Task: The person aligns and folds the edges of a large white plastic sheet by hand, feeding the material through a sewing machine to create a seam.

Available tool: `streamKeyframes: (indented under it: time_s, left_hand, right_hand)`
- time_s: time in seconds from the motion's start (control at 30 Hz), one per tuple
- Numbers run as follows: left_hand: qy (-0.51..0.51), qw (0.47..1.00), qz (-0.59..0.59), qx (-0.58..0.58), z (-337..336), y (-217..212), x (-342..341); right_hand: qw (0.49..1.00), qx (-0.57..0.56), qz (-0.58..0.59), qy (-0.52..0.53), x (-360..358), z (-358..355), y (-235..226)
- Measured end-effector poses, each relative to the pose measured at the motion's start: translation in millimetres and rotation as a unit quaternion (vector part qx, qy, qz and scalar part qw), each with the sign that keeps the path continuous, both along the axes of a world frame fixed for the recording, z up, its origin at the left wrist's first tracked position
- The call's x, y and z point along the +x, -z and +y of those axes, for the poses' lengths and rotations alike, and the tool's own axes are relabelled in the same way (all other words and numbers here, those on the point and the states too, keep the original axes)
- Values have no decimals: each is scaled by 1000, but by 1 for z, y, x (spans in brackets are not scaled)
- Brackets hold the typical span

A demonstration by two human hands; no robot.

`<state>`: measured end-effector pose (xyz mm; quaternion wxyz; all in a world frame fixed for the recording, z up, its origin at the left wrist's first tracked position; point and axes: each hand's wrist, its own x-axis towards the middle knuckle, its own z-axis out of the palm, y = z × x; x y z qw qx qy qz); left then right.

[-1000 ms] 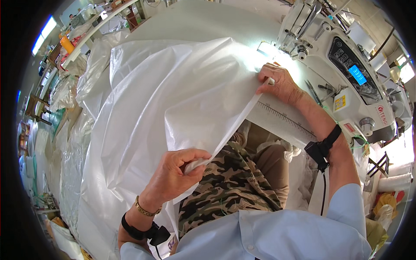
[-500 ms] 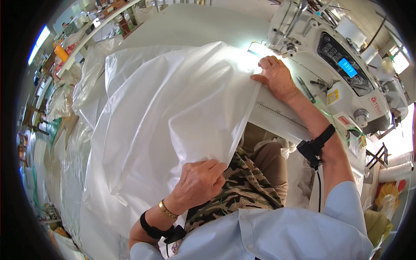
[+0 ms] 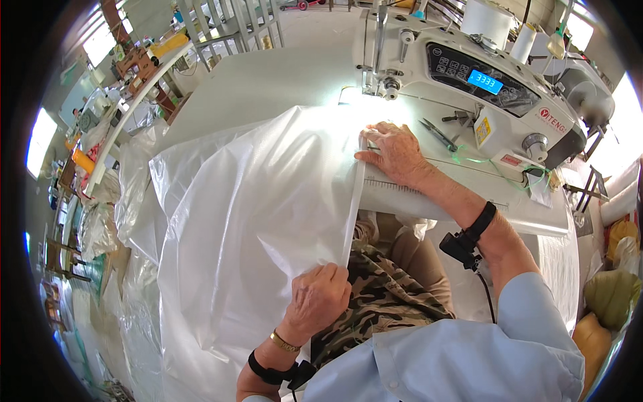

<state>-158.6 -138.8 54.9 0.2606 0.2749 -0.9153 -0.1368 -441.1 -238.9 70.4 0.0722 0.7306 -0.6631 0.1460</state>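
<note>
A large white plastic sheet (image 3: 228, 201) spreads over the table and hangs toward my lap, its right edge folded into a narrow hem. Close to my body, my left hand (image 3: 320, 295) is closed on the near end of that edge. Farther up, my right hand (image 3: 394, 151) grips the same edge between thumb and fingers, just below the lit needle area of a white sewing machine (image 3: 462, 87). Between the two hands the edge runs fairly straight. Both hands' fingertips are partly hidden by the sheet and knuckles.
Thread snips (image 3: 439, 135) lie on the machine bed, right of my right hand. A printed ruler (image 3: 395, 187) runs along the bed's near edge. A large thread cone (image 3: 487, 23) stands behind the machine. Crumpled clear plastic (image 3: 137, 221) is heaped at the left.
The view has shifted, so the machine sits lower and farther left in the picture. Both hands keep their hold on the sheet's edge.
</note>
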Motion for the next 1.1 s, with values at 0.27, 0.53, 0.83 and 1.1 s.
streamKeyframes:
  time_s: [0.27,0.53,0.83,1.1]
  left_hand:
    - [-16,991,-94,-94,-36,-18,-31]
    - [22,978,-135,-158,-84,-28,-72]
    - [55,980,-43,-186,-138,-22,-125]
    - [-75,983,-157,58,-138,-50,-140]
  right_hand:
    - [999,36,-29,-3,0,-1,-3]
    - [997,35,-55,-30,-3,-1,1]
    - [997,5,-71,-20,-7,-6,12]
    - [999,-7,-42,9,-11,-16,18]
